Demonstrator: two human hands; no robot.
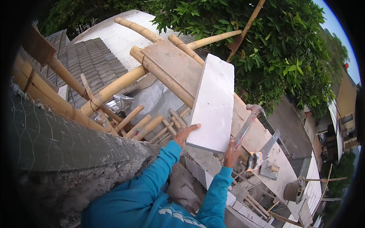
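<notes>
With left hand (pixel 186 133) and right hand (pixel 231 152) pinching its lower sides, the white aerated-concrete block (pixel 215 98) likely needed even, steady support.

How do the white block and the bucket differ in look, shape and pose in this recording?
The white block is a flat, straight-edged slab, while the bucket is round-sided and hollow. The block is pale white; the bucket is dull grey-brown. The block is held by the left hand and right hand, while the bucket is out of both hands, at lower right. Both look plain, without bright colours.
</notes>
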